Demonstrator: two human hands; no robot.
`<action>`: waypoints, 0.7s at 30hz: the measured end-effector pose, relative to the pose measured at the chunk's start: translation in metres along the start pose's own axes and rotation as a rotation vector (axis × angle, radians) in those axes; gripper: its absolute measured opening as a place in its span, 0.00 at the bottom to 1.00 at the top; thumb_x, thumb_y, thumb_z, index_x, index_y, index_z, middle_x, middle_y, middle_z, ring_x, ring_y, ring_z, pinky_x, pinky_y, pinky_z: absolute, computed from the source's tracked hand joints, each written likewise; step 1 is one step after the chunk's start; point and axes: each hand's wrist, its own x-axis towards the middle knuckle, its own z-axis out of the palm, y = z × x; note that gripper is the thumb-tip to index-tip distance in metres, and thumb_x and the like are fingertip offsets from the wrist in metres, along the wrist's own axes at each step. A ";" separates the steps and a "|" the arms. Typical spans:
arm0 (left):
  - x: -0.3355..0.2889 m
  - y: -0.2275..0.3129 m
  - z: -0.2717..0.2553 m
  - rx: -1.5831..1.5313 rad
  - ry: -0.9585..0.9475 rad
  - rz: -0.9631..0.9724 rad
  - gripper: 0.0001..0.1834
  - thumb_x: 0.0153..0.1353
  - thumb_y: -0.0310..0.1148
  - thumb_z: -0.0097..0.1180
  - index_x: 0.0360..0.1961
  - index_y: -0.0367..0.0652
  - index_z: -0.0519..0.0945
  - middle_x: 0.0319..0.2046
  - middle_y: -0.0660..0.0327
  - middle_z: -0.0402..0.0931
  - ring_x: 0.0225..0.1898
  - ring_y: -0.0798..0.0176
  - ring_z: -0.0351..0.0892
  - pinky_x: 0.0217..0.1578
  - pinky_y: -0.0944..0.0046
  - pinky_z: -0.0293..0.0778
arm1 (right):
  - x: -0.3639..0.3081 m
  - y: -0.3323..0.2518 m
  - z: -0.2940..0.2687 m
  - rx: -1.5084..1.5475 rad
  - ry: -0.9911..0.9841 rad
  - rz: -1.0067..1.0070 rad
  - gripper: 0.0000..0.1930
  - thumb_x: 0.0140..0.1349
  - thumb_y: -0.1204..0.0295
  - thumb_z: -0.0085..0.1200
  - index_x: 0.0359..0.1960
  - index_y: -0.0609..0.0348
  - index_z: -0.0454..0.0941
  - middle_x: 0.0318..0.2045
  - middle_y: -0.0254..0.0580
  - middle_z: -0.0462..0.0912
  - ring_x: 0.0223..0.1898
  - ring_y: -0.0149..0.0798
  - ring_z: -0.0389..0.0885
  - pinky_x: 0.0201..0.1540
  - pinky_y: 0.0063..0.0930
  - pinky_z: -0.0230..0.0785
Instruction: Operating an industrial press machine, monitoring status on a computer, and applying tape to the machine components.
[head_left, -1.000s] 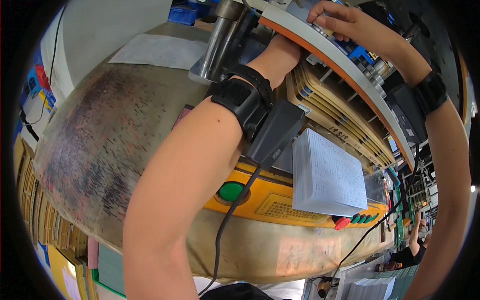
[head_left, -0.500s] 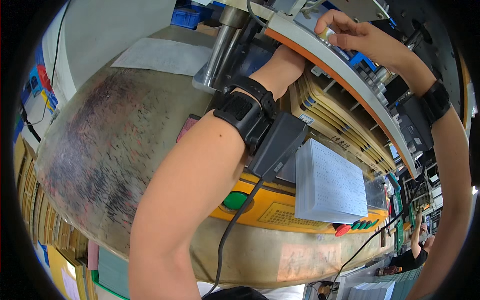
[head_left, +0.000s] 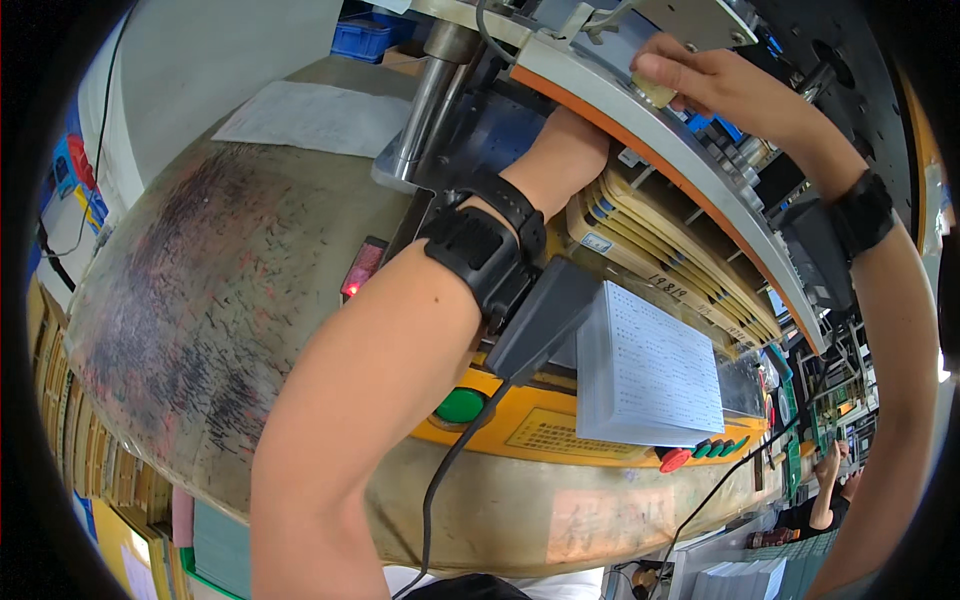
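Observation:
My right hand (head_left: pixel 697 82) is at the upper right, its fingers curled closed around a yellowish round knob (head_left: pixel 656 92) on top of the grey metal plate (head_left: pixel 600 92) of a press. My left forearm reaches under the orange lower edge of that plate. Only the wrist and the back part of my left hand (head_left: pixel 577 138) show; the fingers are hidden beneath the plate. Beside the left wrist lies a stack of tan boards (head_left: pixel 660 270), under the same plate. Black bands with dark boxes are strapped on both wrists.
A thick stack of white printed sheets (head_left: pixel 650 370) rests on the yellow control panel (head_left: pixel 550 435), near a green button (head_left: pixel 461 405) and a red button (head_left: pixel 674 460). A metal column (head_left: pixel 430 110) stands left of the plate. A black cable (head_left: pixel 432 510) hangs from the left wrist.
The fingers of my right hand have turned and curled further round the knob. A red light now shows on the small red device beside my left forearm. The view has shifted slightly.

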 end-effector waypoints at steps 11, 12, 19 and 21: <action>-0.042 -0.010 -0.015 -0.232 -0.087 -0.081 0.16 0.63 0.31 0.53 0.50 0.36 0.73 0.46 0.57 0.74 0.48 0.60 0.72 0.49 0.61 0.69 | -0.007 -0.006 -0.006 0.011 -0.054 -0.177 0.23 0.66 0.51 0.49 0.51 0.58 0.73 0.40 0.46 0.80 0.42 0.43 0.76 0.47 0.36 0.68; -0.036 -0.005 -0.014 -0.251 -0.096 -0.083 0.16 0.63 0.31 0.53 0.50 0.36 0.73 0.46 0.57 0.74 0.48 0.60 0.72 0.49 0.61 0.69 | -0.002 -0.008 -0.006 -0.088 -0.040 -0.144 0.25 0.66 0.49 0.47 0.51 0.58 0.73 0.42 0.50 0.80 0.44 0.47 0.77 0.48 0.39 0.68; -0.037 -0.008 -0.014 -0.260 -0.157 -0.029 0.16 0.67 0.35 0.49 0.52 0.38 0.72 0.47 0.61 0.72 0.49 0.67 0.69 0.49 0.64 0.68 | -0.007 -0.010 0.001 0.000 0.004 -0.171 0.28 0.68 0.45 0.39 0.46 0.61 0.71 0.33 0.52 0.80 0.38 0.48 0.79 0.41 0.40 0.69; -0.046 0.019 -0.003 -0.186 -0.165 -0.079 0.17 0.68 0.35 0.49 0.53 0.37 0.71 0.50 0.60 0.71 0.50 0.67 0.69 0.50 0.64 0.68 | -0.006 -0.004 -0.001 -0.056 0.017 -0.104 0.28 0.68 0.45 0.39 0.45 0.61 0.71 0.33 0.52 0.80 0.38 0.48 0.79 0.41 0.40 0.69</action>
